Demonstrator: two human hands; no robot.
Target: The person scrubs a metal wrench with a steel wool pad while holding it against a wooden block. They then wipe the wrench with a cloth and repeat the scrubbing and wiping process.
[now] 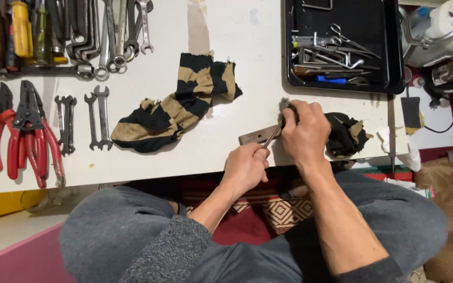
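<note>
- Work sits mid-way, as I judge it: the flat grey metal bar (255, 135) lies near the front edge of the white table (247, 63), and both my hands are on the job over it.
- My left hand (246, 169) is clenched around the handle end of a slim metal tool (272, 135), whose tip slants up across the bar's right end.
- My right hand (304, 132) is closed over a small tuft of grey steel wool (284, 104), pressed down just where the bar and the tool meet; the bar's right end is hidden beneath it.
- What is done: the bar's exposed left part looks dull and even, though I cannot tell how clean it is.
- What is left: the part under my right hand cannot be judged, so the rubbing there seems unfinished.
- A black and tan striped rag (182, 105) lies spread out on the table to the left, apart from my hands.
- A dark crumpled rag (346, 135) sits just right of my right hand, touching or nearly so.
- Red-handled pliers (24, 133) and small open-ended spanners (82, 120) lie untouched at the far left.
- A black tray of metal tools (342, 47) stands behind my right hand, also untouched.
</note>
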